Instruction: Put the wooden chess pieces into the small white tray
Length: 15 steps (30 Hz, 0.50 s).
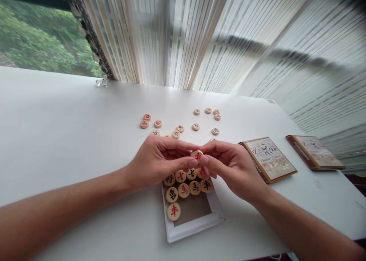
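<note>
A round wooden Chinese chess piece (197, 155) with a red character is pinched between my two hands, its marked face toward me. My left hand (160, 158) grips its left side with thumb and fingers. On the other side, my right hand (228, 164) closes on it the same way. Just below them lies a shallow white box (197, 227), partly filled with rows of chess pieces in red and black characters. A red-marked piece (173, 211) sits alone in the box's nearest row. My hands hide the far part of the box.
Loose chess pieces (195, 127) are scattered on the white table (71, 139) beyond my hands. Two Chinese chess cartons (268, 158) lie to the right, one farther off. A striped curtain (183, 36) hangs behind the table, beside a window (42, 40) at left.
</note>
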Available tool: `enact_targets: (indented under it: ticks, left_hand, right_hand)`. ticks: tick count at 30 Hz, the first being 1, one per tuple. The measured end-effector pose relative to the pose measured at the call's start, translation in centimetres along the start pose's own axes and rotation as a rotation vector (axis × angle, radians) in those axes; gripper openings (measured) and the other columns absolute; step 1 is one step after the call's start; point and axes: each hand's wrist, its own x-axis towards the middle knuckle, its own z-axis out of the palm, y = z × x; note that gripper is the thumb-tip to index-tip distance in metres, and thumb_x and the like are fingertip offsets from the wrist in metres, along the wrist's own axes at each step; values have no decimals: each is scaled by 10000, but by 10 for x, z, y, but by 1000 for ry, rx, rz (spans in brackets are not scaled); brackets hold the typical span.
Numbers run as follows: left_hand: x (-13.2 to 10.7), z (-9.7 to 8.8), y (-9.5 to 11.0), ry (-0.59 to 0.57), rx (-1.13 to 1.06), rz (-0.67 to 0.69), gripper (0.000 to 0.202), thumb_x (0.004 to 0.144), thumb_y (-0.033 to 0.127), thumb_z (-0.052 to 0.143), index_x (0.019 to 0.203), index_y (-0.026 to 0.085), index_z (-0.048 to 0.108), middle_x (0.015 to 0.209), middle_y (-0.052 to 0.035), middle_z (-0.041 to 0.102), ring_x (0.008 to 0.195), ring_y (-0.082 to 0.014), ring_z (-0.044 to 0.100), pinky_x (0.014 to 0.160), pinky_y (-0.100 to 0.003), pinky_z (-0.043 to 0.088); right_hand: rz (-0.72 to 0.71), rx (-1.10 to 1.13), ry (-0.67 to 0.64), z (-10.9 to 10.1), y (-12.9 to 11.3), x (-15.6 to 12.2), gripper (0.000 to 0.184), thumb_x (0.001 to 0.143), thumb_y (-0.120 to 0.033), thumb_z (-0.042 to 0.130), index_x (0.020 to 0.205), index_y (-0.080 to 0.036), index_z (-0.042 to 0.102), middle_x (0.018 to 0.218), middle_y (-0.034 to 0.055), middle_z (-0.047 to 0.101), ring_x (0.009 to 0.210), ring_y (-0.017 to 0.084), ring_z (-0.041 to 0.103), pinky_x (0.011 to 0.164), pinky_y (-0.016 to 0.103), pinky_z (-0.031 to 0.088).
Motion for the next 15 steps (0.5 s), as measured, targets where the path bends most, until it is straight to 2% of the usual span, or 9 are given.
enact_targets:
  ticks: [4, 9, 12, 15]
  left_hand:
    - [1, -4, 0, -10, -36, -45, 321, 885, 55, 821, 1136, 251, 856, 1010, -23, 867, 871, -146, 846, 800, -125, 673]
    - [-2, -6, -3, 20, -6, -82, 317, 853, 70, 851, 1140, 205, 855, 984, -46, 869, 850, -160, 846, 777, -130, 674]
    - [-2, -5, -3, 18, 31, -68, 321, 837, 77, 865, 1136, 193, 854, 998, -50, 869, 885, -172, 847, 816, -155, 681]
    - [-3, -4, -3, 36, 121, -1, 293, 843, 96, 866, 1125, 174, 848, 985, -46, 869, 883, -157, 841, 817, -152, 678]
  right_hand:
    - [55, 111, -4, -1, 1, 1, 253, 761, -167, 965, 948, -164, 794, 713, 3, 775, 584, 61, 687, 537, 100, 534]
    - [93, 156, 22, -1, 2, 0, 372, 674, -86, 1000, 946, -173, 762, 764, 4, 801, 608, 77, 725, 542, 104, 563]
    - [59, 113, 33, -2, 5, -1, 386, 672, -88, 1003, 948, -183, 751, 762, -1, 796, 621, 85, 726, 579, 126, 591]
    - [-41, 7, 47, -4, 8, -1, 367, 700, -106, 992, 969, -193, 758, 794, 4, 796, 660, 100, 729, 624, 159, 613]
